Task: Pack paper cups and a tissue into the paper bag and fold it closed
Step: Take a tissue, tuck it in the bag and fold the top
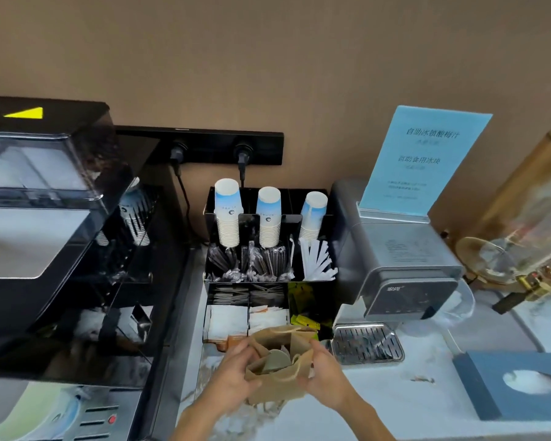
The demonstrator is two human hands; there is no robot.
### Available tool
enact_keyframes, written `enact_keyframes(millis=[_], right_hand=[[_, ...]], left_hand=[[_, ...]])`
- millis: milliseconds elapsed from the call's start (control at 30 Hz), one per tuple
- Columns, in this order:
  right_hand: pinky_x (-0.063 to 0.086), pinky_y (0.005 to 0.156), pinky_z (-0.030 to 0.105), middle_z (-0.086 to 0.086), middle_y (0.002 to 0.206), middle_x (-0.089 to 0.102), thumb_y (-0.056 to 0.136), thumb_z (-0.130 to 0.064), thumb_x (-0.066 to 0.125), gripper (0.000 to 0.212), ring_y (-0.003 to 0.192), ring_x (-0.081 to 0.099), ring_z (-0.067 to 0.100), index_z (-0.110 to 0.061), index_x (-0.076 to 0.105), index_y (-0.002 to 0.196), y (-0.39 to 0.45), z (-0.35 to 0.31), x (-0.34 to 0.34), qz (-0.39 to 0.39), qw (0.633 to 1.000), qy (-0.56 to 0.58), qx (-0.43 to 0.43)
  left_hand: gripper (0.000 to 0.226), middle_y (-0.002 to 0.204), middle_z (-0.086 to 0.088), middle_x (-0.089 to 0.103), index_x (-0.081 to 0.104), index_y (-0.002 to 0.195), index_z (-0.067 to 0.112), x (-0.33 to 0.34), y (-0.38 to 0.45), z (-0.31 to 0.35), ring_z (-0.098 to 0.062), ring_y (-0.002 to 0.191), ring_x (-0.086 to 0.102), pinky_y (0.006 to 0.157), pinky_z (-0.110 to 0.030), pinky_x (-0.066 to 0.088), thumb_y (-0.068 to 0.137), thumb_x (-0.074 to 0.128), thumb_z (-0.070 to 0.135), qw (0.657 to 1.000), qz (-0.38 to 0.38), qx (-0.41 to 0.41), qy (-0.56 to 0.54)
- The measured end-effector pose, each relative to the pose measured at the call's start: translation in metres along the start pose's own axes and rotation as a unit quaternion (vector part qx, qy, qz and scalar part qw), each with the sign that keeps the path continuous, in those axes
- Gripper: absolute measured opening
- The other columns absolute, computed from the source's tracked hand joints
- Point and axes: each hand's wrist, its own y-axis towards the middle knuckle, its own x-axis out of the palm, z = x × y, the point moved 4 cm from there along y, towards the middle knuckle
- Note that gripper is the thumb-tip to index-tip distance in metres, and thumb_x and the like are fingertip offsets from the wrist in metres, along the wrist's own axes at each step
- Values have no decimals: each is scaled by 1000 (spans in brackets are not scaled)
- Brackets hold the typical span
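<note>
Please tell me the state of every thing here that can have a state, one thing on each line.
paper bag: open at the top, upright, held on both sides
left hand: gripping the bag's left side
right hand: gripping the bag's right side
paper cup: already inside the bag
cup stacks: upside down in the organizer
tissue box: tissue showing in its opening

We reach both forearms forward from below, our left hand (pixel 233 375) and right hand (pixel 326 375) facing each other, fingers curled inward in a grip, thumbs up.
</note>
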Motion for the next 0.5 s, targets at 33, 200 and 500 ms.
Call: enact_keyframes(millis=[33,200,500], right_hand=[[48,88,6,-5,123,60,80,0,72,59,102,56,0,-32,51,125,0,1,0,6,1000,23,0],[53,82,42,-8,90,73,77,7,72,43,90,65,15,-35,76,72,-7,4,-2,52,995,89,-15],[54,72,45,15,91,76,73,35,52,40,82,63,26,-3,46,83,-17,18,-1,93,945,313,-6]], left_hand=[[30,135,30,41,67,107,18,-2,0,-2,-3,130,34,105,-15,27,78,74,19,1000,15,-5,2],[33,102,10,65,52,71,22,-11,-6,-4,-12,105,56,82,-19,40,75,83,11,991,71,-66,-96],[48,92,-11,75,68,85,6,-18,-16,3,-18,92,69,78,-22,53,74,43,-34,956,90,-81,-269]])
